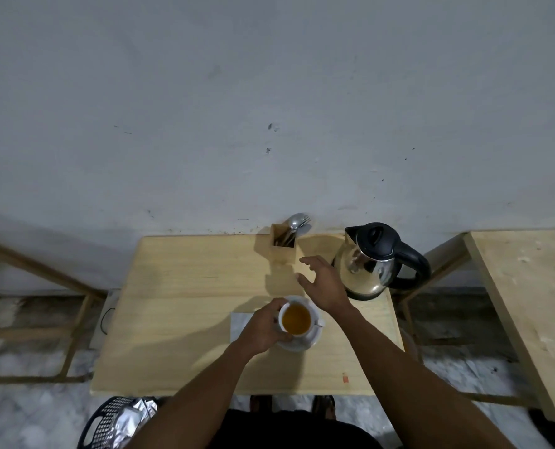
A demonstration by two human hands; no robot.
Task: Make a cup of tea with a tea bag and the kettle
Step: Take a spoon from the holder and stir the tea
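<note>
A white cup (296, 319) full of amber tea stands on a white saucer (308, 341) in the middle of the small wooden table (185, 303). My left hand (263, 328) grips the cup's left side. My right hand (324, 283) hovers above the table with fingers spread and nothing in it, between the cup and the wooden cutlery holder (283, 244). The steel kettle (371, 264) with black lid and handle stands on its base at the table's back right, just right of that hand. No tea bag is visible.
The cutlery holder has spoons and a fork in it and stands against the wall. A pale napkin (240, 322) lies under the saucer's left side. A black basket (114, 419) with foil packets sits on the floor at lower left. Another wooden table (529, 306) stands to the right.
</note>
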